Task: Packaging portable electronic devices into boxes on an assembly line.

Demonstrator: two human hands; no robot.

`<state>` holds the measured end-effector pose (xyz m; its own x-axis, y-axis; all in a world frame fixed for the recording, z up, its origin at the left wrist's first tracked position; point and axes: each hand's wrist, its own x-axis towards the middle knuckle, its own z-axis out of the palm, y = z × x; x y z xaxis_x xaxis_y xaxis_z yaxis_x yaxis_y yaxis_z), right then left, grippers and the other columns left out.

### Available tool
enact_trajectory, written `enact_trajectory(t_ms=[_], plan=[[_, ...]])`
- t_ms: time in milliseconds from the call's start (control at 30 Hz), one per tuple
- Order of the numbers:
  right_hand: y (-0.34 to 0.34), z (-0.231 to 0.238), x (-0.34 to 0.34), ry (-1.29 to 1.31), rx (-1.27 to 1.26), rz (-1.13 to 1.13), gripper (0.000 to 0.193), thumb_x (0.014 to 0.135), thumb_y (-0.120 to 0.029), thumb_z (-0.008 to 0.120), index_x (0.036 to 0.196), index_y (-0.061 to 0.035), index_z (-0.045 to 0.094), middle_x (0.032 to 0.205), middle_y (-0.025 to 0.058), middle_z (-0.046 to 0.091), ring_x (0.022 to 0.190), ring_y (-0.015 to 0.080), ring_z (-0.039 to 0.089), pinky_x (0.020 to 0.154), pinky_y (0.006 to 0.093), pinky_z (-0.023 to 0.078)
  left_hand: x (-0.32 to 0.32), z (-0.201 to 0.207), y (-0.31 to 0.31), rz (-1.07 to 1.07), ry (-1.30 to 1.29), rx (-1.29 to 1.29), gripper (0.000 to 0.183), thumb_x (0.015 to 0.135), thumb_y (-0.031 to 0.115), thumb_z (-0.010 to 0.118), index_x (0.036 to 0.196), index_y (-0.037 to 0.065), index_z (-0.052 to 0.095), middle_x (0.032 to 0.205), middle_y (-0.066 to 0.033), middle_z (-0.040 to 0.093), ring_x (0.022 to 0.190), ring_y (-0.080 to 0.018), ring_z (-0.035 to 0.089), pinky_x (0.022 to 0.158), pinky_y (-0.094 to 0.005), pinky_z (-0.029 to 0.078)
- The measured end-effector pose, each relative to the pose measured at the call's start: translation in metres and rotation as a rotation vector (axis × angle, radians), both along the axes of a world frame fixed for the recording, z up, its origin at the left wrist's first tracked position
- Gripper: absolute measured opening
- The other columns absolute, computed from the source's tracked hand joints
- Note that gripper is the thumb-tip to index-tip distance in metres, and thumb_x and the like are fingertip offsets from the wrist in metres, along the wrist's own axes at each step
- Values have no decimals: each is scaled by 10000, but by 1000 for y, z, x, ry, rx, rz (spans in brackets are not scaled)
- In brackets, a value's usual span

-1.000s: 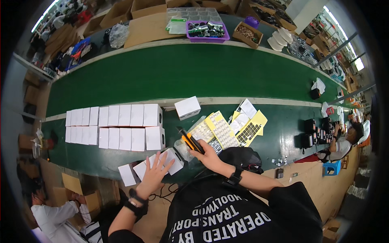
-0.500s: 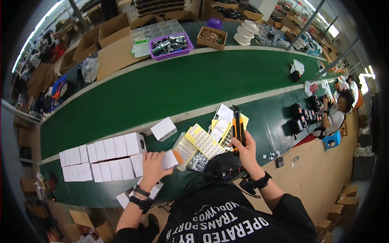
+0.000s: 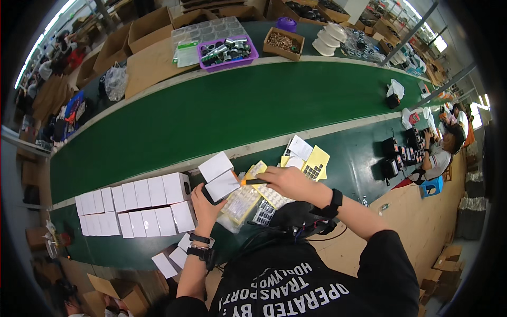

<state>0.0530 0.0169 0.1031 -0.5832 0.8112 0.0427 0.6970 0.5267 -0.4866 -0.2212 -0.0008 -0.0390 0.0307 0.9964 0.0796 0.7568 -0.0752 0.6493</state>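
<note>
My left hand (image 3: 207, 207) is closed round the near side of a small white box (image 3: 222, 185) and steadies it on the green bench. A second white box (image 3: 215, 165) stands against its far side. In my right hand (image 3: 291, 185) is a black and orange utility knife (image 3: 253, 182), held level with its orange end pointing left at the white box's right edge. Whether the blade touches the box cannot be made out. Under and beside the knife lie yellow sticker sheets (image 3: 242, 205), some in clear plastic.
Two rows of white boxes (image 3: 153, 191) stand at the left, with more white boxes (image 3: 165, 265) at the near edge. A black thing with wires (image 3: 298, 217) lies close to my body. Black devices (image 3: 392, 166) and a seated co-worker (image 3: 441, 158) are at the right. A purple bin (image 3: 227, 62) stands beyond the belt.
My left hand has moved the white box up against the other one. My right hand has swung left, tipping the upright knife down level to the box.
</note>
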Motion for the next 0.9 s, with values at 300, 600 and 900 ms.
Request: enact_trajectory(t_ms=[300, 600, 900], plan=[[19, -32, -44, -279, 163, 290, 254, 675, -42, 569, 923, -1, 533, 903, 156, 559, 633, 246, 622, 530, 337, 496, -3, -24, 6, 19, -397, -203, 767, 581, 88, 795, 1233, -22, 406, 1172, -173, 535, 1100, -269, 518, 922, -340, 413], [17, -37, -60, -280, 191, 299, 189, 667, -49, 579, 847, -5, 540, 846, 146, 545, 617, 227, 607, 497, 333, 481, -9, -21, 6, 17, -320, -250, 730, 595, 100, 794, 1220, -4, 431, 1135, -179, 568, 1078, -273, 542, 900, -348, 429], [19, -32, -60, -381, 163, 322, 189, 717, -71, 528, 903, -36, 536, 853, 97, 553, 656, 221, 614, 531, 317, 493, -8, -15, 8, 2, -292, -257, 718, 598, 126, 796, 1211, 13, 440, 1123, -176, 574, 1067, -294, 548, 887, -357, 439]])
